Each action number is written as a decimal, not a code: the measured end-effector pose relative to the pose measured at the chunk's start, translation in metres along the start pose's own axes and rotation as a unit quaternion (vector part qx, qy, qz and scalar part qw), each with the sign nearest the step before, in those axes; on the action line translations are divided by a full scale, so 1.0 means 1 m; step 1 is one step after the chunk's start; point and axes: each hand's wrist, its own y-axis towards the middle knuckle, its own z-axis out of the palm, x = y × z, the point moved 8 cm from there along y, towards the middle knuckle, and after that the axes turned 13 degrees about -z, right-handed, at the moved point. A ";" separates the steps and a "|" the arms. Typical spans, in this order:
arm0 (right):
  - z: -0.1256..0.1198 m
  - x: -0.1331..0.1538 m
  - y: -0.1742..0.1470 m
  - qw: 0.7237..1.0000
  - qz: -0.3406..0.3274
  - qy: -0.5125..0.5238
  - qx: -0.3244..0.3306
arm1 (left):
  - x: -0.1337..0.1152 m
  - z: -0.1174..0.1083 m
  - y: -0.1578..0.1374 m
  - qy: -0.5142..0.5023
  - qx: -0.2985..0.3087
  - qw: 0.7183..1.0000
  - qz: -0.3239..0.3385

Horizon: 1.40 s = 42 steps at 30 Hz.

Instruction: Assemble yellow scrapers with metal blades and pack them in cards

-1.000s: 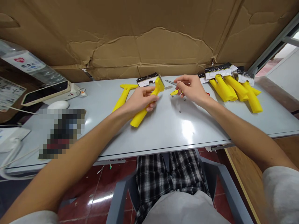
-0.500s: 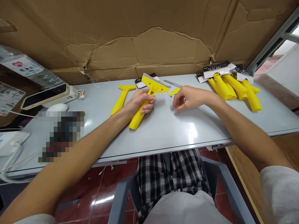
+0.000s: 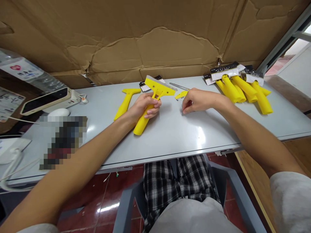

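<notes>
A yellow scraper (image 3: 160, 89) with a metal blade along its wide head is in my left hand (image 3: 148, 106). The fingers wrap its handle, and the head tilts up towards the right. Over the tabletop to the right of it, my right hand (image 3: 200, 99) is closed with fingertips pinched together near the surface. Whatever they may hold is hidden. Just beyond those fingers lie a small yellow piece (image 3: 181, 95) with tiny metal bits beside it and a thin metal rod-like tool (image 3: 179, 86). A second yellow scraper body (image 3: 124, 104) rests left of my left hand.
Several yellow handles (image 3: 233, 91) with black-and-white cards lie in a pile at the right. Another card (image 3: 145, 86) is behind the held scraper. A phone (image 3: 46, 101), a white mouse (image 3: 58, 112) and cables are at the left. Cardboard (image 3: 170, 48) walls the table's back.
My right hand's fingers have drawn closer together, the fingertips shifting slightly up and right. My left hand still holds the scraper in nearly the same place.
</notes>
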 end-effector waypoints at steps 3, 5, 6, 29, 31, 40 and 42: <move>0.000 0.002 -0.001 1.000 -0.003 0.007 0.009 | 0.000 0.000 0.000 0.008 0.004 1.000 -0.001; 0.000 0.000 -0.001 1.000 0.003 -0.001 0.006 | -0.001 0.000 0.000 0.012 0.000 1.000 0.000; 0.001 -0.001 -0.001 1.000 0.008 -0.008 0.005 | -0.001 0.000 0.000 0.013 -0.003 1.000 0.001; -0.008 -0.002 0.007 0.863 -0.066 0.354 -0.354 | 0.002 0.022 -0.008 -0.024 0.025 0.999 -0.001; -0.017 -0.001 0.003 0.860 -0.076 0.327 -0.385 | 0.001 0.022 -0.008 -0.029 0.027 0.999 0.002; -0.027 0.003 0.003 0.865 -0.117 0.241 -0.424 | 0.002 0.018 -0.007 -0.040 0.027 0.999 0.002; -0.023 0.004 0.004 0.867 -0.112 0.250 -0.416 | 0.002 0.018 -0.007 -0.033 0.024 0.999 0.001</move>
